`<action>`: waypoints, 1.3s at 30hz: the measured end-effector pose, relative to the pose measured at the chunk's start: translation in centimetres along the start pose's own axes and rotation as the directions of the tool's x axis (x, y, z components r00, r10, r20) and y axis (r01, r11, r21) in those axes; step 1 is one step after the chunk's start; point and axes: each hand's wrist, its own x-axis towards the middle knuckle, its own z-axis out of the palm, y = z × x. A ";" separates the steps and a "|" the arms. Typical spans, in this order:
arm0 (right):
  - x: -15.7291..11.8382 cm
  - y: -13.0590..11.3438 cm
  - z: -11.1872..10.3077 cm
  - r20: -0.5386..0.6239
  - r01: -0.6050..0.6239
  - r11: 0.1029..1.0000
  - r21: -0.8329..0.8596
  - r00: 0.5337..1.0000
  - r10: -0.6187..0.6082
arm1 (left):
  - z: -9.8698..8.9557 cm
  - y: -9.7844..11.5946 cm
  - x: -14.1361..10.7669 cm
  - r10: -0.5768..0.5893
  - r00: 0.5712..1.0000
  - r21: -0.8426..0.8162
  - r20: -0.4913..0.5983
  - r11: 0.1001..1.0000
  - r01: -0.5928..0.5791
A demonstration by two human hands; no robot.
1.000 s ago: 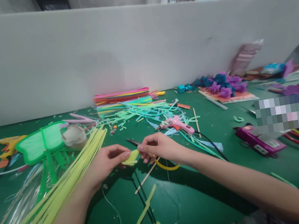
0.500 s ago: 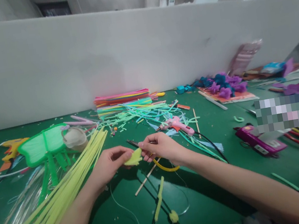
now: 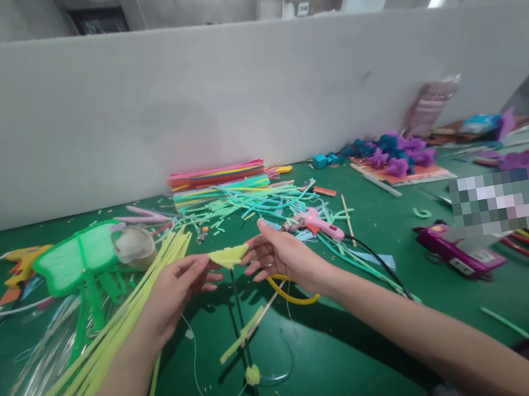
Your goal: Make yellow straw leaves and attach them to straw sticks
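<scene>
The left hand (image 3: 174, 294) pinched the left end of the yellow piece (image 3: 230, 258), which was between both hands; at its right end, the right hand (image 3: 285, 259) had its thumb spread from the fingers.

Both arms are bare as far as they show, left forearm (image 3: 117, 378) at 8 o'clock, right forearm (image 3: 409, 309) at 4. Pretty slim build, slender fingers on the left grip (image 3: 182, 293) and right grip (image 3: 282, 259), plus what looks like a thin ring (image 3: 268, 265) on a right finger, kinda blurry tho.
</scene>
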 end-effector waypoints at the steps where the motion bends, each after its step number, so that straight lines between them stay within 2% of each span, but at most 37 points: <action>1: -0.1 -0.2 -0.3 0.015 -0.005 1.000 0.006 1.000 0.005 | 0.0 0.2 -0.1 -0.002 1.000 -0.041 -0.005 0.999 0.001; 5: -0.4 -0.6 -0.9 0.072 -0.005 1.000 0.023 0.997 0.003 | 0.1 0.9 -0.5 0.003 1.000 -0.165 -0.021 0.986 -0.007; 10: -0.8 -0.1 -0.7 0.102 0.110 0.994 -0.003 0.989 -0.109 | 0.3 1.2 -0.8 0.058 0.998 -0.246 0.005 0.968 -0.055; 12: -1.0 -0.1 -0.7 0.100 0.165 0.986 0.000 0.981 -0.164 | 0.2 1.1 -1.0 0.089 0.996 -0.214 0.022 0.973 -0.083; 15: -1.2 -0.7 -0.8 0.105 0.220 0.973 -0.062 0.971 -0.213 | -0.1 1.0 -1.2 0.132 0.991 -0.051 -0.001 0.990 -0.132; 20: -0.7 -2.8 -0.7 0.158 0.177 0.913 -0.369 0.979 -0.127 | -0.1 0.6 -1.1 0.197 0.980 0.149 -0.013 0.970 -0.193; 24: 0.4 -3.8 -0.2 0.279 0.281 0.796 -0.537 0.949 -0.147 | 0.3 0.3 -0.9 0.249 0.969 0.186 -0.012 0.952 -0.242; 27: 1.0 -4.0 0.2 0.350 0.311 0.755 -0.577 0.930 -0.116 | 0.5 0.2 -1.0 0.261 0.964 0.171 -0.041 0.953 -0.251; 34: 1.2 -3.3 0.8 0.353 0.321 0.747 -0.582 0.927 -0.124 | 0.9 0.3 -0.9 0.273 0.957 0.123 -0.098 0.958 -0.261; 39: 0.9 -3.1 0.7 0.368 0.331 0.736 -0.590 0.922 -0.120 | 1.0 0.1 -0.9 0.201 0.976 0.067 -0.081 0.978 -0.196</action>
